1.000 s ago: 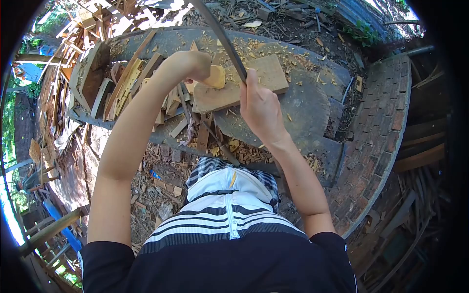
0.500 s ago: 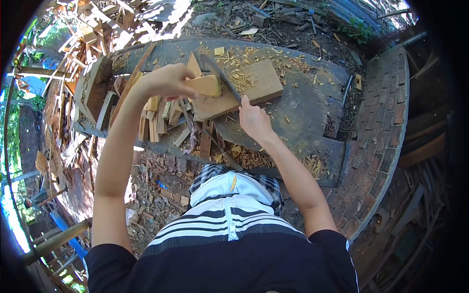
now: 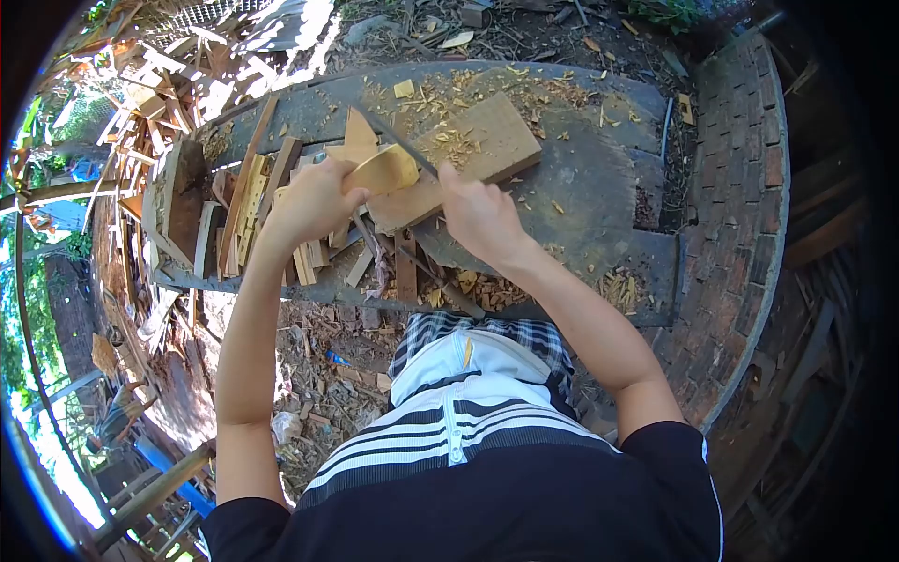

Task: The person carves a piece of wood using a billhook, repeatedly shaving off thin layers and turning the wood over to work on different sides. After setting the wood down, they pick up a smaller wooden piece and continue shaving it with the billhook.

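My left hand (image 3: 318,199) is closed around one end of a pale yellow piece of wood (image 3: 386,172), whose other end points right. In my right hand (image 3: 479,217) is a long dark knife (image 3: 401,140), its handle hidden in the fist. The blade slants up and to the left, against or just beyond the far end of the wood piece; contact is hard to make out. Beneath both lies a thick wooden block (image 3: 496,140), with shavings scattered on its top.
The block rests on a dark worktable (image 3: 581,220) strewn with chips. Wood offcuts (image 3: 248,211) crowd its left side, beside a wooden box (image 3: 178,187). A low brick wall (image 3: 735,215) curves along the right. Scrap wood (image 3: 154,94) is heaped at the back left.
My left hand has turned and come lower, swinging the wood piece's free end upward. The knife and right hand have shifted slightly up and left. The whole view has also shifted.
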Motion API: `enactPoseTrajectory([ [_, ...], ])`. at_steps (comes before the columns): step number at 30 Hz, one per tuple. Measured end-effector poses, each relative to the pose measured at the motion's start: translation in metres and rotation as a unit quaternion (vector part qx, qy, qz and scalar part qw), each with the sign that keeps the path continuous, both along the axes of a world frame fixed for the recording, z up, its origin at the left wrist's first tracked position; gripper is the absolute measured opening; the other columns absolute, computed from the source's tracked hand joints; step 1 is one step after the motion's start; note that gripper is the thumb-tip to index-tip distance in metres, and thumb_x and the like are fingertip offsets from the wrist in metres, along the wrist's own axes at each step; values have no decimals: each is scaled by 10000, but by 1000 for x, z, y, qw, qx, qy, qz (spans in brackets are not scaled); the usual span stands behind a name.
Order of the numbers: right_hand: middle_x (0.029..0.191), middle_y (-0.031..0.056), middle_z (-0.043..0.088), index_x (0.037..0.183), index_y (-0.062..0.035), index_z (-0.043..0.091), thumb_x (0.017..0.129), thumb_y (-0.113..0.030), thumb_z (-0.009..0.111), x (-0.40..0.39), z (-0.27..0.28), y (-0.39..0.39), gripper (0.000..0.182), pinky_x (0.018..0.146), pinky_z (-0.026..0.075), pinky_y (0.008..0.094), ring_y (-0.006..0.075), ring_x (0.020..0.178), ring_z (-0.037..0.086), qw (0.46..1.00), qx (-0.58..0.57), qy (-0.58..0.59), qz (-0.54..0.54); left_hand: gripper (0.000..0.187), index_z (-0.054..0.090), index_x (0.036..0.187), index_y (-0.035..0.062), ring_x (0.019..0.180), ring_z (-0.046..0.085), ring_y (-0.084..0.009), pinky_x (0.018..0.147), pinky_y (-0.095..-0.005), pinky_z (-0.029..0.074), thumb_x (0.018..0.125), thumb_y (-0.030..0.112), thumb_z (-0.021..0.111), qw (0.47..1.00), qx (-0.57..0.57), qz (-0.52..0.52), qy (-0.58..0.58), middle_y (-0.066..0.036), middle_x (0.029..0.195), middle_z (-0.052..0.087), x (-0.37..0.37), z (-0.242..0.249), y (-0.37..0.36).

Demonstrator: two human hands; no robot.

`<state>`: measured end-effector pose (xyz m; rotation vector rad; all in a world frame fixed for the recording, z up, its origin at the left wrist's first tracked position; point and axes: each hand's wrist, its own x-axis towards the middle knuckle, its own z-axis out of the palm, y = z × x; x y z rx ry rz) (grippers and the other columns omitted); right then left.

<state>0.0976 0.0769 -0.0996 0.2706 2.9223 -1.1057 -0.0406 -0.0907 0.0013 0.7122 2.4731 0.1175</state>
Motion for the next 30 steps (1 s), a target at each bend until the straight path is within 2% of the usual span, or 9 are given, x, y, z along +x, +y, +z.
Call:
enactPoseTrajectory([
  [2,690,237,636,968,-12,430,852,-77,475,4,-36,3,141,589,512,524,450,670,642,998,40,-52,14,470,615,1158,-31,1044,609,-364,910,-422,467,847,322,619,1000,-16,7,-18,-237,1114,630,2,2,-2],
  [5,638,229,614,992,-29,440,925,-149,487,4,-43,7,145,597,490,557,468,661,618,1000,13,-21,10,477,613,1163,-26,1052,604,-366,910,-427,462,848,332,617,999,47,8,20,-237,1097,633,8,-6,-16],
  [8,651,228,618,998,-37,440,926,-150,488,-3,1,12,143,591,484,557,469,650,613,999,13,-27,14,487,603,1183,-19,1046,604,-369,909,-425,463,847,334,619,998,44,23,-33,-233,1098,632,7,-5,-18],
  [11,649,236,615,995,-34,440,926,-153,489,-7,42,10,146,590,484,559,475,649,611,998,-25,56,11,482,608,1171,-19,1028,609,-370,909,-422,464,846,336,621,997,67,29,-3,-238,1079,633,10,-6,-19],
  [13,654,240,615,998,-35,437,931,-157,483,-8,53,7,147,591,483,566,469,662,618,996,-41,81,-8,504,581,1237,-2,1101,588,-333,935,-401,452,860,327,641,999,34,36,-13,-225,1169,607,13,0,-13],
  [16,670,233,624,1025,-33,436,936,-167,480,0,-5,6,168,599,484,567,457,672,625,997,59,-44,10,498,570,1241,-8,1073,594,-355,934,-406,454,868,317,624,1000,21,4,-6,-237,1117,623,18,1,-9],
  [20,692,231,634,1035,-31,429,936,-174,479,4,-41,10,182,611,484,566,448,674,628,998,29,-61,16,488,554,1247,-12,1029,606,-375,919,-417,457,874,298,612,998,49,11,34,-246,1045,642,32,-7,-15],
  [26,733,249,644,997,-26,431,928,-171,473,10,-35,15,166,636,503,558,464,733,638,997,-18,-69,18,465,531,1269,8,999,611,-383,893,-441,449,879,251,607,995,76,9,58,-242,1006,652,41,-19,-24],
  [30,662,252,603,1023,-39,412,941,-187,492,21,-33,19,187,586,471,570,472,674,603,1000,-21,-12,-16,457,518,1292,43,831,638,-393,753,-434,487,891,246,599,986,121,19,110,-228,842,658,70,-30,-36],
])
